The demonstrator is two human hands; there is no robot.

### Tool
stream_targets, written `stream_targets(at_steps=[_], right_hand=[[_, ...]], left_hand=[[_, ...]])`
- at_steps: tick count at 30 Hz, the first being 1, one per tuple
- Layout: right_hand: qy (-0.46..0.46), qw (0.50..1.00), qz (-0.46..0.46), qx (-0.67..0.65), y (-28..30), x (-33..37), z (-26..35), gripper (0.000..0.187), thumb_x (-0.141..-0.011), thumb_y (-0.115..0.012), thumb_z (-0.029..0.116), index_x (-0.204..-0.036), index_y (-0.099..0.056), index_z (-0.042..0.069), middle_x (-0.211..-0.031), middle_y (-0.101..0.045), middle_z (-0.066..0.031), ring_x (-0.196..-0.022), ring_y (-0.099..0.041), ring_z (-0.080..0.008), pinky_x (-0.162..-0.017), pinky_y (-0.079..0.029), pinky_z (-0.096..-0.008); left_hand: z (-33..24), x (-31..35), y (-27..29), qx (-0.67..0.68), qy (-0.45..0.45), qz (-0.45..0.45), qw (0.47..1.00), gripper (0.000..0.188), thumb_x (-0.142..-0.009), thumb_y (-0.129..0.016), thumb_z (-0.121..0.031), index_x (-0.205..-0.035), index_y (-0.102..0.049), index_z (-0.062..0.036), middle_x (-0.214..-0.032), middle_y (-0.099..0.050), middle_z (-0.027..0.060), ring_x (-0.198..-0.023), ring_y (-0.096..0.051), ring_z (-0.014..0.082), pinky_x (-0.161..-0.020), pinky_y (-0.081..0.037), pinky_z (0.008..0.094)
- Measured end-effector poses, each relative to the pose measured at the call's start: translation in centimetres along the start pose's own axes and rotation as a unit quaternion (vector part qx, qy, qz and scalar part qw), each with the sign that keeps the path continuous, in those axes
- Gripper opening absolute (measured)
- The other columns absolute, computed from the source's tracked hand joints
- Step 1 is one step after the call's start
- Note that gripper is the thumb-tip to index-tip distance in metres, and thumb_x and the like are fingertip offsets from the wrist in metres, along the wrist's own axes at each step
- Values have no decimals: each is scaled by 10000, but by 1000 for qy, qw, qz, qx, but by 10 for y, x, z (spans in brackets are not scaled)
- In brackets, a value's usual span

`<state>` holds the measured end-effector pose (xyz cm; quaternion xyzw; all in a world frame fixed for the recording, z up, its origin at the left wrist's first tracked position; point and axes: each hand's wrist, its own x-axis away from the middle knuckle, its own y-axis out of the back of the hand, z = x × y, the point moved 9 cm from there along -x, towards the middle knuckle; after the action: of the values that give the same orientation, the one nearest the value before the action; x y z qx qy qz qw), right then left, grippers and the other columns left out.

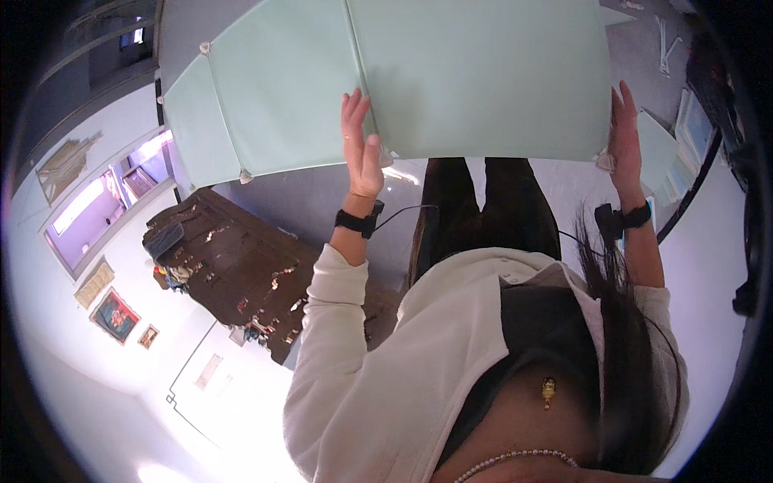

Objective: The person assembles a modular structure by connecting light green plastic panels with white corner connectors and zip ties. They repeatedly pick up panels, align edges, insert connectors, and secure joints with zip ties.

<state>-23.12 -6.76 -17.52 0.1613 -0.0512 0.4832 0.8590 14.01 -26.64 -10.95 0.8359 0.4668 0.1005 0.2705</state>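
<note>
Head view: pale green panelled sheet (451, 80) with whitish tips (245, 175).

At nine o'clock, an opening (101, 217) in the white wall (56, 314) showed lilac light. Just below it, a dark brown cover (229, 270) with pale patches lay spread, small clutter (258, 331) along its edge. Between eight and nine hung a reddish framed picture (115, 315) and, just beside it, a smaller frame (148, 336).

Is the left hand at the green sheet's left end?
No, the left hand is at an inner seam, with more green sheet extending leftward.
</note>
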Motion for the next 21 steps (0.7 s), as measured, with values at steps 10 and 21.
stream_targets(at_steps=[10,21], right_hand=[[-251,964,-62,-59,-15,6,-45,606,-1005,-296,425,-1429,-263,-6,-1448,-333,-116,-1324,-320,-192,-1089,-242,-287],[-158,987,-21,2,-11,0,-48,644,-994,-310,451,-1414,-268,-35,-1423,-356,-150,-1321,-316,-212,-1111,-200,-313]], left_hand=[[28,-7,-2,103,25,-5,994,640,-940,-388,-364,-1419,-241,34,-1495,-242,171,-1408,-144,324,-1130,-114,426],[39,-7,-11,49,98,1,994,588,-933,-399,-372,-1380,-340,6,-1468,-297,153,-1379,-229,293,-1120,-178,416]])
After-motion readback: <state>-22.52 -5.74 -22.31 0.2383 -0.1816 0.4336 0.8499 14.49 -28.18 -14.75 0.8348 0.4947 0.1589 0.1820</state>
